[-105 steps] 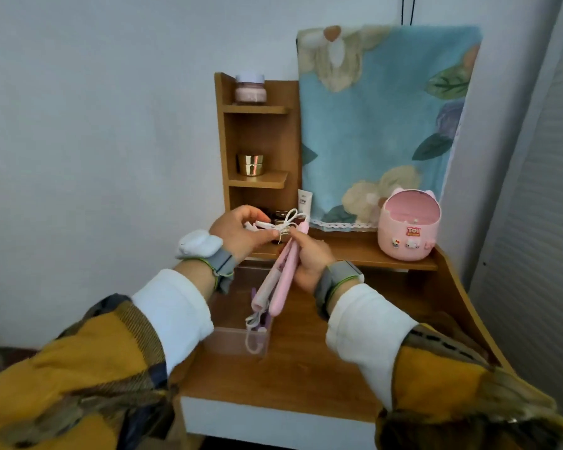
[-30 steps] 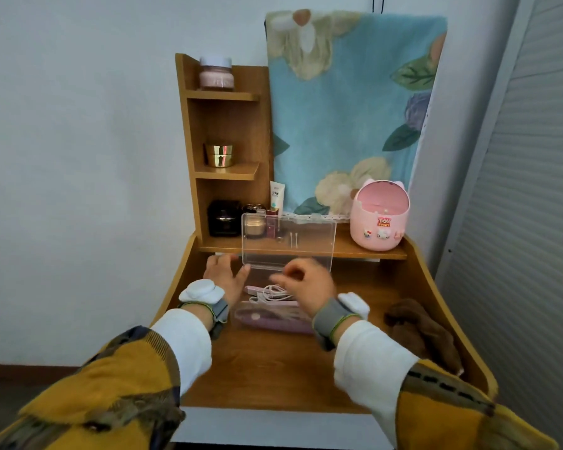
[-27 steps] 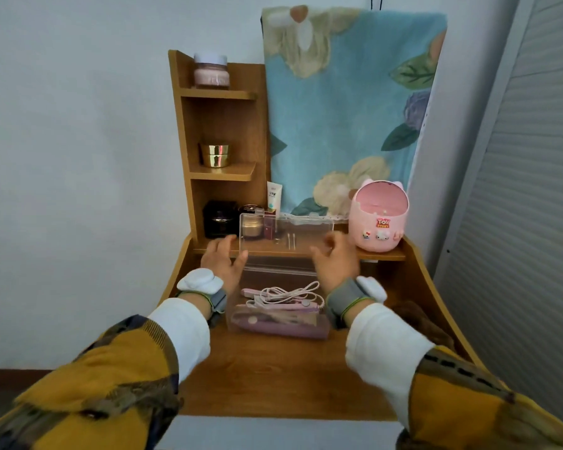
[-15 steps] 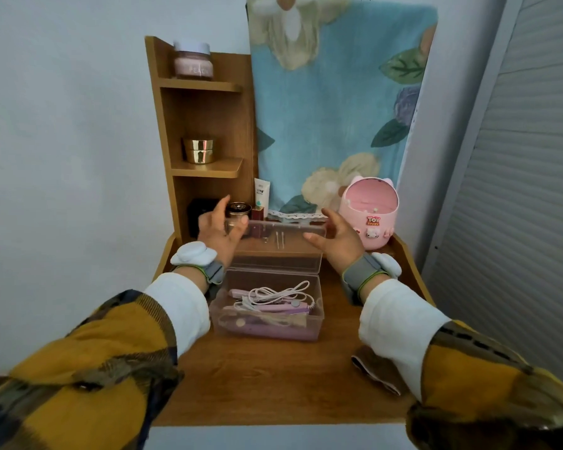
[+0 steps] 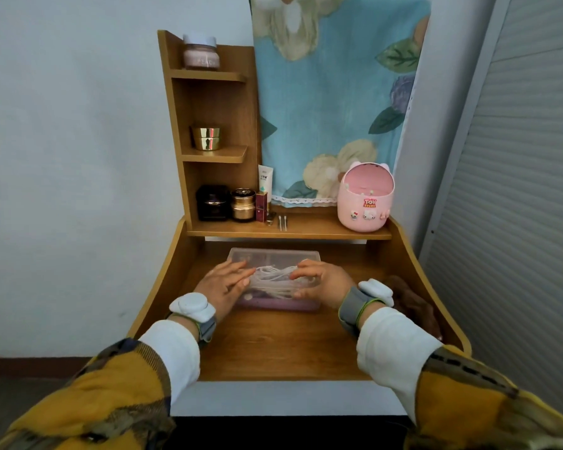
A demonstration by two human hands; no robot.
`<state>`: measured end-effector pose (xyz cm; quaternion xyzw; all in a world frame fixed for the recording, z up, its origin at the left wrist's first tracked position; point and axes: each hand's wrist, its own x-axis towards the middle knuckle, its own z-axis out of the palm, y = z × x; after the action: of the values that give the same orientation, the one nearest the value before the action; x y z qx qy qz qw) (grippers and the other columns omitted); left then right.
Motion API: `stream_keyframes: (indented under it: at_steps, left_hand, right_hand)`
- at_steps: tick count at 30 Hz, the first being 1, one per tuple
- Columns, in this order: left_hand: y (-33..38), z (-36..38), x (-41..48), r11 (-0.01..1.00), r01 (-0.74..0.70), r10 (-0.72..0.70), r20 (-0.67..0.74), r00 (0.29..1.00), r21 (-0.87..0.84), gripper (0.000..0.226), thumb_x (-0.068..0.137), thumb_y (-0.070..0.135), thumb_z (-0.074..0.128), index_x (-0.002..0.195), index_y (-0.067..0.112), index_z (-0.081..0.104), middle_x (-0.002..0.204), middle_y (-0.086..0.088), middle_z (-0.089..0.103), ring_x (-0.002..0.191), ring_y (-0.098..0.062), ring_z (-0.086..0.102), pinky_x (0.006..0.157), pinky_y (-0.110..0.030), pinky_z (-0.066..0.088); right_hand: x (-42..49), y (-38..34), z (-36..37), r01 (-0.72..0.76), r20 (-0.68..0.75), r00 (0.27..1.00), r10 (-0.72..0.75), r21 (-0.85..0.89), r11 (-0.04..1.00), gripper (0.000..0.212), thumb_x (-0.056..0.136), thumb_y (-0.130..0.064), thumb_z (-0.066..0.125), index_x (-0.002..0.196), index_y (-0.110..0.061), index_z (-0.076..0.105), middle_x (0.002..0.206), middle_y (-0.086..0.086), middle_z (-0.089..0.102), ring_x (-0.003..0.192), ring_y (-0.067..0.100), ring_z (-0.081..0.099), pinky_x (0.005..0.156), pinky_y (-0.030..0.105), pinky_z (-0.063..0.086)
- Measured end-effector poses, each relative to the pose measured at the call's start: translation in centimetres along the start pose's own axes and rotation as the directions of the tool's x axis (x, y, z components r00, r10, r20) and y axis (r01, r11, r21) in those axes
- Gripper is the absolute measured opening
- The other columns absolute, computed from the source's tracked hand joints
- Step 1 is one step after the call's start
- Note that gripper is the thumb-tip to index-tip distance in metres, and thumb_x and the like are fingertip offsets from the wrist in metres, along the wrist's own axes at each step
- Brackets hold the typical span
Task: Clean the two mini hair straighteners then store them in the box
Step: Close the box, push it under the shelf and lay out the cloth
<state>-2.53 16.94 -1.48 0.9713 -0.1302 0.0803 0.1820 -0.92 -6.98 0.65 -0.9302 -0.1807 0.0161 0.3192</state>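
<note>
You are on the last step: closing the box (image 5: 316, 254) on the desk (image 5: 273, 345), with the 2 mini hair straighteners (image 5: 273, 303) inside. Your left hand (image 5: 223, 285) lies flat on the lid (image 5: 273, 256), fingers straight and holding nothing. Your right hand (image 5: 325, 280) rests on the lid's other end, fingers loosely bent, pressing rather than gripping. The straighteners show as a purple-pink band through the front wall, under the white cords (image 5: 273, 277), just below your fingertips with the lid between. Next, I judge, press evenly at both ends until the lid seats. Whether it has latched cannot be told.
</note>
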Motion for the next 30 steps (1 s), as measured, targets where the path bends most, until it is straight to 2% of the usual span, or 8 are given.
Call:
stream_keyframes:
  at_steps: [5,9,14,19,23,25,28,30]
  left_hand:
    - [-0.3,-1.1,-0.4,0.994,-0.078,0.067,0.134,0.989,0.079,0.048,0.098,0.043,0.034,0.144,0.039,0.024,0.157,0.013,0.013,0.146,-0.015,0.007,0.117,-0.036,0.008]
    - [-0.2,-1.9,-0.2,0.976,-0.118,0.081,0.201,0.976,0.182,0.051,0.098,0.041,0.037,0.145,0.040,0.019,0.157,0.013,0.009,0.146,-0.015,0.005,0.117,-0.033,0.006]
    - [-0.3,-1.1,0.3,0.956,-0.135,0.105,0.126,0.986,0.261,0.050,0.098,0.038,0.038,0.145,0.039,0.021,0.156,0.012,0.016,0.145,-0.012,0.010,0.116,-0.026,0.008]
    - [-0.7,-0.2,0.2,0.963,-0.095,0.081,0.066,0.995,0.252,0.048,0.098,0.040,0.036,0.144,0.042,0.022,0.155,0.015,0.020,0.145,-0.009,0.012,0.116,-0.026,0.011]
    - [-0.8,-0.1,0.3,0.966,-0.088,0.068,0.089,0.994,0.244,0.049,0.098,0.042,0.036,0.144,0.041,0.022,0.155,0.014,0.020,0.145,-0.010,0.013,0.117,-0.029,0.012]
    - [-0.8,-0.2,0.3,0.965,-0.101,0.085,0.075,0.994,0.242,0.049,0.097,0.042,0.038,0.144,0.040,0.024,0.155,0.013,0.022,0.144,-0.011,0.014,0.117,-0.028,0.012]
    - [-0.6,-0.4,0.1,0.970,-0.060,0.051,0.043,0.998,0.235,0.053,0.094,0.046,0.042,0.144,0.042,0.024,0.155,0.013,0.022,0.144,-0.013,0.016,0.116,-0.033,0.015]
    - [0.1,-0.2,0.0,0.966,0.010,-0.017,0.024,1.000,0.259,0.058,0.091,0.055,0.043,0.144,0.045,0.021,0.155,0.015,0.020,0.144,-0.014,0.014,0.116,-0.039,0.016]
  right_hand:
    - [-0.4,0.2,-0.8,-0.017,0.091,0.996,0.014,0.033,0.999,0.048,0.080,-0.017,0.073,0.125,-0.029,0.060,0.150,-0.005,0.036,0.142,0.013,0.024,0.118,0.033,0.017]
    - [-0.3,0.4,0.0,0.014,0.018,1.000,-0.013,-0.042,0.999,0.046,0.083,-0.014,0.069,0.125,-0.029,0.059,0.149,-0.006,0.037,0.142,0.012,0.024,0.118,0.030,0.017]
    - [-0.5,1.4,1.2,0.102,-0.063,0.991,-0.114,-0.177,0.979,0.042,0.089,-0.019,0.061,0.129,-0.028,0.054,0.150,-0.005,0.037,0.143,0.013,0.023,0.119,0.036,0.016]
    - [-0.3,1.3,1.8,0.116,-0.067,0.988,-0.137,-0.254,0.960,0.042,0.094,-0.018,0.053,0.136,-0.022,0.049,0.152,-0.002,0.031,0.144,0.014,0.020,0.119,0.027,0.011]
    - [-0.8,1.7,2.5,0.121,-0.163,0.974,-0.155,-0.201,0.972,0.040,0.093,-0.018,0.055,0.132,-0.024,0.052,0.148,-0.004,0.038,0.142,0.013,0.025,0.116,0.022,0.010]
    - [-1.0,1.9,2.3,0.135,-0.153,0.974,-0.166,-0.197,0.971,0.041,0.091,-0.019,0.058,0.132,-0.026,0.052,0.148,-0.005,0.039,0.142,0.013,0.024,0.118,0.025,0.010]
    - [-0.6,1.8,2.3,-0.012,-0.221,0.975,-0.024,-0.157,0.988,0.050,0.088,-0.024,0.063,0.135,-0.030,0.048,0.154,-0.008,0.025,0.144,0.015,0.017,0.117,0.032,0.014]
    - [-0.6,1.5,2.9,-0.185,-0.353,0.915,0.195,0.064,0.981,0.059,0.083,-0.024,0.069,0.136,-0.031,0.045,0.154,-0.006,0.024,0.140,0.016,0.025,0.113,0.030,0.024]
